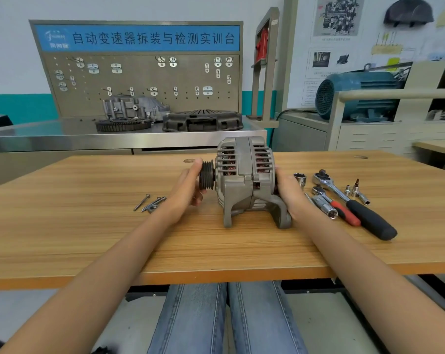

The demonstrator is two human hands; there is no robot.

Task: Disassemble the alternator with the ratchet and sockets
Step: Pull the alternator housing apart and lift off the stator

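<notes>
Your alternator (244, 180) stands on its mounting legs mid-table, nearer the far edge than the near one, its shaft axis running left to right between your hands. Your left hand (188, 186) cups the pulley (206, 176) end, fingers curled loosely round it; your right hand (288, 190) presses the rear cover, though its fingers seem hidden behind. The ratchet (354, 204) and sockets (300, 178) lie just beside your right hand, the removed bolts (150, 203) near your left.

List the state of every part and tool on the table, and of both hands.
Alternator: upright on table, housing closed.
Left hand: curled around pulley.
Right hand: flat against rear end.
Bolts: removed, lying loose.
Ratchets: lying unused.
Sockets: loose on table.
</notes>
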